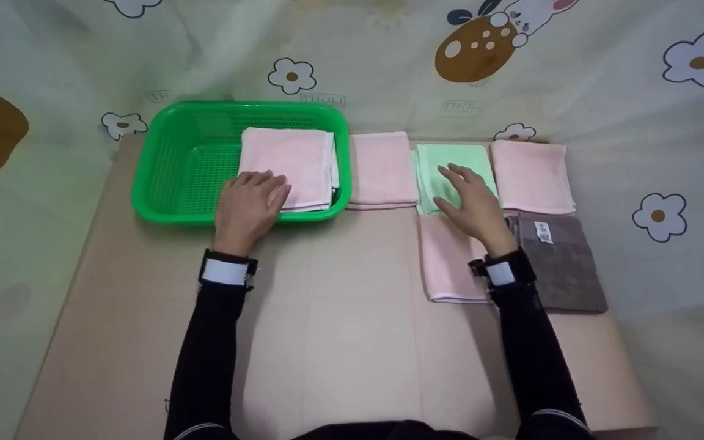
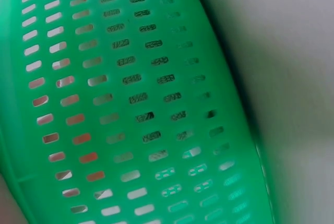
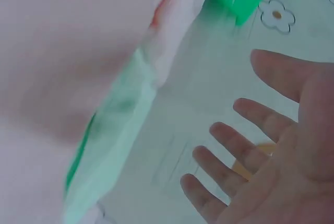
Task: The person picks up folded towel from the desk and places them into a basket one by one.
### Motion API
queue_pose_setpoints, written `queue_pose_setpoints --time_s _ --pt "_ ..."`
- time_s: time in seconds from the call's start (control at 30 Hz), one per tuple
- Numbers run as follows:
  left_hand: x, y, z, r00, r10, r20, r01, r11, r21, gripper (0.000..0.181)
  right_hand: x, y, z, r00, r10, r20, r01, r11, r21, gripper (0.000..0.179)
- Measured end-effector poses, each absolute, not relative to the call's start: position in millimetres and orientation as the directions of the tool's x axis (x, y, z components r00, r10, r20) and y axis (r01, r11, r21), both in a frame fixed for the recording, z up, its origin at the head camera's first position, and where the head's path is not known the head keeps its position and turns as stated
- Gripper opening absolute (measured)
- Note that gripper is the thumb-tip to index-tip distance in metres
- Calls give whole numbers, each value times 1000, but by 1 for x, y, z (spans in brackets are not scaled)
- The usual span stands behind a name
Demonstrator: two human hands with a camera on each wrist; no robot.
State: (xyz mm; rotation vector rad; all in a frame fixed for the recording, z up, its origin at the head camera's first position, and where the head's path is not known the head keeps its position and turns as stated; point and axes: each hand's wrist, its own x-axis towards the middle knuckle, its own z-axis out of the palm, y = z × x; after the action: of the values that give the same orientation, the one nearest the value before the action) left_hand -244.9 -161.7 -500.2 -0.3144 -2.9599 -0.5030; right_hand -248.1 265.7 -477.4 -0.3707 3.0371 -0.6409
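Observation:
In the head view a green plastic basket [image 1: 242, 219] holds a folded pink towel [image 1: 294, 156] in its right part. My left hand [image 1: 245, 211] reaches over the front rim, its fingers at the towel's left front edge; whether they touch it I cannot tell. The left wrist view shows only the basket's slotted wall [image 2: 125, 93]. Over a folded light green towel [image 1: 456, 156], my right hand [image 1: 471, 205] hovers with fingers spread and holds nothing. The right wrist view shows the right hand [image 3: 271, 140] apart from the light green towel [image 3: 122, 109].
Folded pink towels lie left [image 1: 382, 168], right [image 1: 532, 177] and in front [image 1: 450, 263] of the light green one. A grey-brown towel [image 1: 566, 269] with a white label is at the right. A patterned curtain [image 1: 376, 55] hangs behind the table [image 1: 352, 342].

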Motion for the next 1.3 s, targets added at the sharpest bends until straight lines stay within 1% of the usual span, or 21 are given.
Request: queue_pose_setpoints --time_s 0.13,0.23,0.4,0.5,0.67,0.93,1.13,1.3 --pt "-244 -163 -501 -972 176 159 219 923 318 61 -225 295 -487 -979 -195 64 -203 884 -420 61" --pt "-244 -163 -501 -973 178 150 218 923 316 61 -205 309 -498 -978 -198 70 -209 882 -423 61" --pt "-245 -162 -499 -974 175 143 212 925 315 61 -175 321 -514 -975 -223 -20 -197 894 -402 62" --pt "-245 -162 -499 -974 171 150 211 926 314 60 -168 324 -521 -969 -237 -67 -195 904 -379 62" --pt "-244 -162 -499 -971 180 155 221 925 309 59 -164 323 -524 -965 -253 -65 -217 916 -338 59" --pt "-244 -163 -498 -971 182 155 223 922 315 59 -163 301 -525 -947 -318 -52 -289 909 -301 56" --pt "-245 -163 -500 -963 185 196 241 916 319 57 -163 263 -525 -922 -387 -21 -375 906 -198 55" --pt "-244 -163 -502 -965 190 182 240 919 313 59 -162 231 -523 -893 -450 4 -446 884 -138 53"
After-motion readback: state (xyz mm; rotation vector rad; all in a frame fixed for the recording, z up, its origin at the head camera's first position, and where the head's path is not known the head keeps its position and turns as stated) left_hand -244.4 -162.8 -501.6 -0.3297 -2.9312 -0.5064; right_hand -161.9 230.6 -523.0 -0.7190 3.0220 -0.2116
